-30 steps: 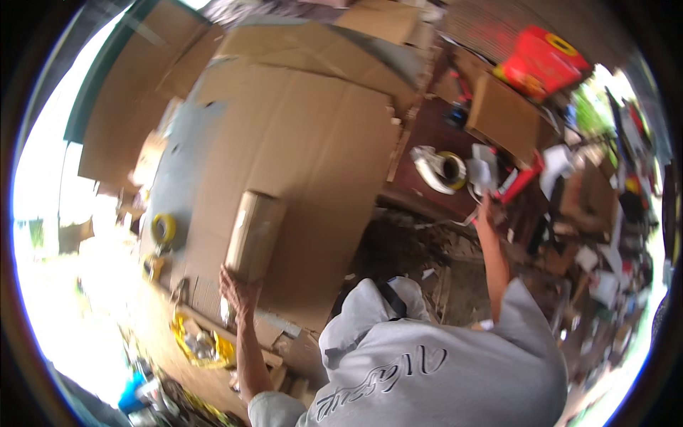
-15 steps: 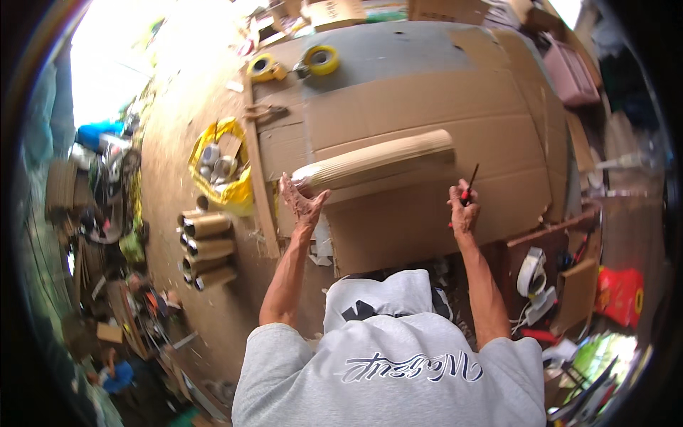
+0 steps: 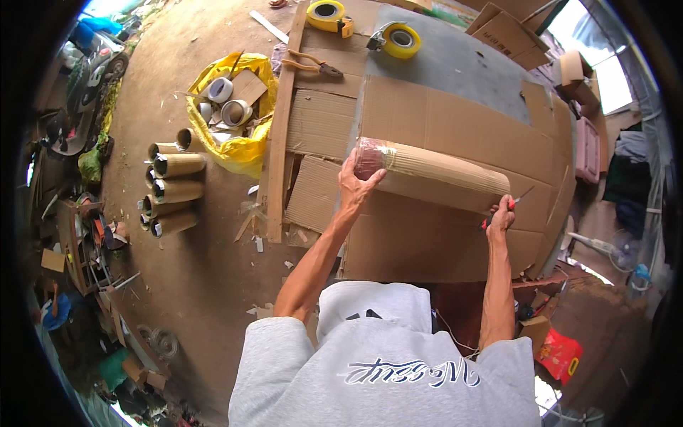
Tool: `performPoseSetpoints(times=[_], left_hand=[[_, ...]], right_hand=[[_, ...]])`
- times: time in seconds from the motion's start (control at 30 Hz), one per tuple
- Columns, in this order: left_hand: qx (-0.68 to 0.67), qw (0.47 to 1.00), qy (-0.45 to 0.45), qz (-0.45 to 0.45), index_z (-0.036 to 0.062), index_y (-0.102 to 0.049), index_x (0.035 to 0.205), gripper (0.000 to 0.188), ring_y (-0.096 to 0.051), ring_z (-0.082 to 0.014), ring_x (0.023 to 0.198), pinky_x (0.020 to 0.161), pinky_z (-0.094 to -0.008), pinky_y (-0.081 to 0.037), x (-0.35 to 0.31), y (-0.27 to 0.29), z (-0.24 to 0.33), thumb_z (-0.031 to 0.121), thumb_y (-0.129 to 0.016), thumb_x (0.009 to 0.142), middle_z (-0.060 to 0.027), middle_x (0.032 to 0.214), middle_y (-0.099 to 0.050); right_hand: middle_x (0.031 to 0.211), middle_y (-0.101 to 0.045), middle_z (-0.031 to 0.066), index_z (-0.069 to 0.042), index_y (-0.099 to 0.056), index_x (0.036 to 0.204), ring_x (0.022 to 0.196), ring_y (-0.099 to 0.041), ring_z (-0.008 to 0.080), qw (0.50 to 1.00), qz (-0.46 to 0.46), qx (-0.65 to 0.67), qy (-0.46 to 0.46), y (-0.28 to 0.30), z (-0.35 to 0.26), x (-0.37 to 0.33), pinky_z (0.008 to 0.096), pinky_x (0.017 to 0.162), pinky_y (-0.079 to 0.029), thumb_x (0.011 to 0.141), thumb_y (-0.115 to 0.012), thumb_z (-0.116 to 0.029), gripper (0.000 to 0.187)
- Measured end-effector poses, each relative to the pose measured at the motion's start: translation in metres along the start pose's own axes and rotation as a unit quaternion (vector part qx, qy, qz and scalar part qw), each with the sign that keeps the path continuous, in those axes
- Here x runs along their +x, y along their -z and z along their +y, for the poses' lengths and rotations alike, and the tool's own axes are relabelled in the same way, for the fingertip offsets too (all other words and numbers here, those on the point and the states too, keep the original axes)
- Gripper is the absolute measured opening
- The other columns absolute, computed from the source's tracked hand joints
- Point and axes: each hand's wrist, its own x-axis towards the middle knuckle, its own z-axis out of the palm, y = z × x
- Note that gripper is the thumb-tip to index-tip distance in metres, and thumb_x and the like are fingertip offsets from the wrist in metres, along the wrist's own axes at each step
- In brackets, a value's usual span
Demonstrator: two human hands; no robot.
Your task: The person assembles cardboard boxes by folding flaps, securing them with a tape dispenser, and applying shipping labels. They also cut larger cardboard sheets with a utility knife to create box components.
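A roll of ribbed cardboard (image 3: pixel 445 171) lies slantwise across the flat cardboard on the table, its left end banded with brownish-red wrapping and clear tape. My left hand (image 3: pixel 359 185) grips that banded end, thumb on the near side and fingers round the end. At the roll's other end is my right hand (image 3: pixel 501 213), closed on a red and black handled screwdriver (image 3: pixel 511 204). Its thin shaft points away to the upper right. My right fingers are right beside the roll's end; whether they touch it I cannot tell.
Beyond the roll are tape dispensers with yellow tape (image 3: pixel 402 40) and pliers (image 3: pixel 313 65). A wooden strip (image 3: pixel 279 156) edges the table's left side. On the floor stand a yellow bag (image 3: pixel 245 153) of scraps and several stacked cardboard tubes (image 3: pixel 178 165). A pink bin (image 3: pixel 588 149) is at the right.
The roll now slants down to the right instead of up. My right hand has come up to its right end with the screwdriver; my left hand stays at the left end. The view has shifted.
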Motion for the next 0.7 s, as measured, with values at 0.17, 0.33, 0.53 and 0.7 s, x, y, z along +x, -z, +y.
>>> performPoseSetpoints(times=[0.17, 0.33, 0.53, 0.7], left_hand=[[-0.067, 0.991, 0.112, -0.032, -0.0033, -0.04, 0.137, 0.09, -0.062, -0.0224, 0.105, 0.093, -0.0376, -0.052, 0.025, -0.01, -0.01, 0.041, -0.088, 0.076, -0.0142, 0.123, -0.057], [-0.059, 0.978, 0.187, -0.07, 0.0088, -0.069, 0.113, 0.044, -0.059, -0.0132, 0.08, 0.069, -0.0321, -0.05, 0.019, -0.003, 0.027, 0.045, -0.075, 0.089, -0.0011, 0.095, -0.067], [-0.067, 0.963, 0.238, -0.103, 0.0197, -0.055, 0.141, 0.065, -0.05, -0.0181, 0.112, 0.098, -0.0483, -0.046, 0.023, 0.012, 0.008, 0.056, -0.067, 0.089, 0.0009, 0.122, -0.057], [-0.011, 0.953, 0.273, -0.128, 0.0272, -0.059, 0.105, 0.04, -0.032, -0.0096, 0.072, 0.089, -0.0391, -0.041, 0.005, 0.011, 0.044, 0.062, -0.067, 0.088, 0.0064, 0.073, -0.03]], right_hand=[[0.083, -0.062, 0.0, -0.007, -0.066, 0.107, 0.064, -0.057, 0.0098, 0.996, -0.049, -0.03, -0.071, 0.008, 0.0, 0.014, 0.0276, 0.059, -0.05, 0.097, -0.067, -0.041, 0.036], [0.065, -0.056, -0.0058, -0.014, -0.06, 0.082, 0.053, -0.052, 0.0069, 0.997, 0.047, -0.025, 0.063, 0.022, 0.001, -0.028, 0.0249, 0.049, -0.042, 0.097, -0.065, -0.039, 0.029], [0.086, -0.067, 0.0149, -0.002, -0.064, 0.106, 0.083, -0.066, 0.0292, 0.99, 0.06, -0.112, -0.062, 0.153, 0.012, -0.122, 0.0414, 0.078, -0.051, 0.077, -0.073, -0.028, 0.04], [0.096, -0.067, 0.0192, -0.005, -0.06, 0.106, 0.091, -0.065, 0.0411, 0.932, 0.247, -0.26, 0.051, 0.333, 0.023, -0.145, 0.0491, 0.079, -0.051, 0.081, -0.066, -0.02, 0.029]])
